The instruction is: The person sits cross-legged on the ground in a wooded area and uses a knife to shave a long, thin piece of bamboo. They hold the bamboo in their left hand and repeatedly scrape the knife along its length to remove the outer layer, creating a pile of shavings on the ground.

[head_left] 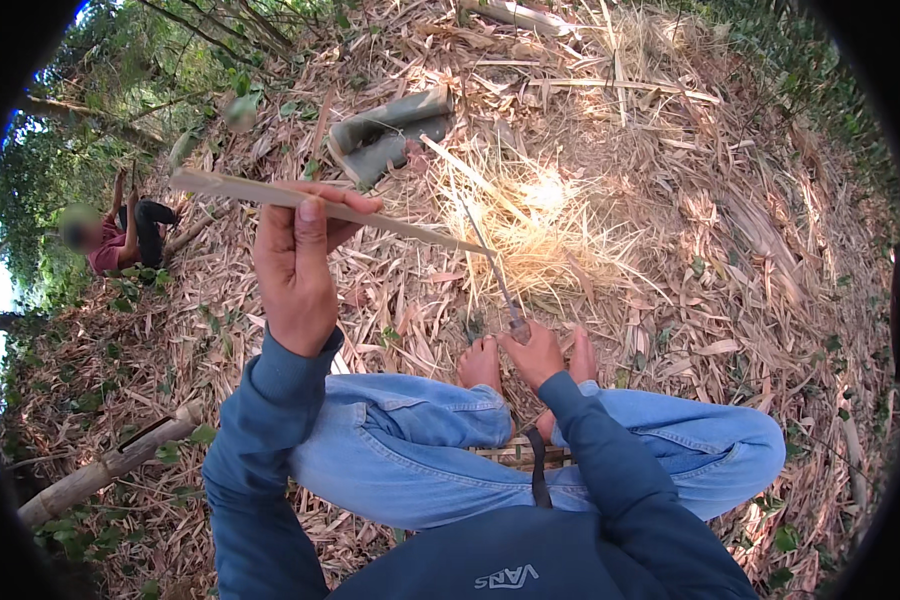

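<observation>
My left hand [305,240] is raised on the left, its fingers closed round a pale, flat bamboo strip [415,232]. The strip slants down to the right, and its far end meets the blade of a long, thin knife [494,262]. Low in front of my feet, my right hand [533,352] grips the knife by its handle, with the blade pointing up and away to the left. Beneath and beyond the blade lies a heap of fine yellowish shavings [535,225] on the ground.
A pair of green rubber boots [390,130] lies beyond the strip. Dry bamboo leaves [690,260] cover the ground. A bamboo pole [115,465] rests at the lower left. Another person [130,230] in a red shirt is at the far left among shrubs. My bare feet [481,365] flank the knife handle.
</observation>
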{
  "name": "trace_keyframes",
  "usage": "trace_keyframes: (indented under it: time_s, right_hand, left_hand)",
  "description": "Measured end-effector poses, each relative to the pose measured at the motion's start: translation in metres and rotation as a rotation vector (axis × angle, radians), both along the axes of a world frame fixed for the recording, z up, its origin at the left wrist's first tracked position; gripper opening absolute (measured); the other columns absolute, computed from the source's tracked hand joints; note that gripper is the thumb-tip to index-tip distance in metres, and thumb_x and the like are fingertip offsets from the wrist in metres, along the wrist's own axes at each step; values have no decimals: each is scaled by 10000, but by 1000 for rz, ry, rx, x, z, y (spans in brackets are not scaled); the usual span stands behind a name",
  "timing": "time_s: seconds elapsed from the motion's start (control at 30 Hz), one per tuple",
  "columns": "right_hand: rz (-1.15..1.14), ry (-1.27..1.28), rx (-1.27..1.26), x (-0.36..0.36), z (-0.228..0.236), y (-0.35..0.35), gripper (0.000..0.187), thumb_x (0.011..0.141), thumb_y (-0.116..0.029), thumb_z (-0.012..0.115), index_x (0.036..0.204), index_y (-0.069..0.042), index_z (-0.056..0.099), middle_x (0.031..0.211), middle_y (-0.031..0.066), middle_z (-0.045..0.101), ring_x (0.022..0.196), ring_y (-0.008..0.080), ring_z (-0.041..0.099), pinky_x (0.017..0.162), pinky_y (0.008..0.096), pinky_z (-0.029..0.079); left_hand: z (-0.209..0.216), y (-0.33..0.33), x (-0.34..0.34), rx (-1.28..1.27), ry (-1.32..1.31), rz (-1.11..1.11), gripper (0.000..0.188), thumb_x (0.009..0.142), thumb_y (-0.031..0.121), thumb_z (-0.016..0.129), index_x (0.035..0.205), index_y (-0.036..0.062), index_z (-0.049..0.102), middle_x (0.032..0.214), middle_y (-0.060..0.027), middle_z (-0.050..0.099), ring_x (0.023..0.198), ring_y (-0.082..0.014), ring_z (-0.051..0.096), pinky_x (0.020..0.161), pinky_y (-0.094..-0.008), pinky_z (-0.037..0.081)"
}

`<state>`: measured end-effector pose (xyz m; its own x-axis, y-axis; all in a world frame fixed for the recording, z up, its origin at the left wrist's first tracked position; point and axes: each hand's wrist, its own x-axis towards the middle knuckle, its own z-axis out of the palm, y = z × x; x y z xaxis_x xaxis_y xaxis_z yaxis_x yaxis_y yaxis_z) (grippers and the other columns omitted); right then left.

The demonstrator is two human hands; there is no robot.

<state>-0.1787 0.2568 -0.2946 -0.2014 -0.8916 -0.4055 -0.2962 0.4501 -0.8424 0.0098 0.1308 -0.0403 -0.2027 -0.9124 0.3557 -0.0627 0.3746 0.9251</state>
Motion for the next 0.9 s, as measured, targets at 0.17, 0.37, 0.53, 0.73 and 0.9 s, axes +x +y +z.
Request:
trace_keyframes:
  time_s: [0.17, 0.37, 0.53, 0.73, 0.9]
  right_hand:
    - [-24, -113, -144, 8, -11, -2, 414, 751, -308, 680, 957, 43, 607, 803, 191, 662, 767, 320, 650, 702, 368, 498]
    - [-31, 18, 24, 5, -20, -4, 387, 741, -287, 678, 963, 25, 619, 814, 188, 663, 777, 320, 651, 696, 380, 498]
    - [-9, -29, -182, -1, -26, 1, 295, 752, -242, 652, 925, -4, 646, 789, 200, 659, 769, 353, 648, 699, 406, 505]
    - [22, 148, 75, -9, -44, 4, 310, 756, -241, 635, 907, 30, 628, 808, 239, 640, 772, 364, 631, 692, 419, 490]
    - [1, 125, -57, -7, -63, 5, 366, 766, -290, 650, 830, 68, 606, 735, 240, 622, 686, 360, 621, 630, 421, 478]
  left_hand:
    - [-3, -7, -1, 3, 26, 55, 224, 1004, 203, 366, 1015, 12, 482, 914, -121, 636, 893, -218, 652, 795, -319, 550]
    - [-8, -13, 8, 55, -29, 97, 231, 1007, 218, 355, 1029, 28, 484, 941, -147, 636, 912, -262, 656, 778, -334, 566]
    - [-10, -8, 5, 38, -33, 106, 236, 1008, 210, 349, 1024, 18, 485, 939, -137, 637, 907, -255, 658, 761, -318, 570]
    - [-5, -15, 6, 91, -10, 225, 239, 1002, 222, 373, 1020, 24, 505, 933, -132, 644, 890, -245, 665, 726, -301, 574]
    - [-3, -10, 9, -42, 3, 215, 234, 992, 236, 410, 1005, 28, 516, 894, -122, 650, 849, -220, 669, 690, -295, 569]
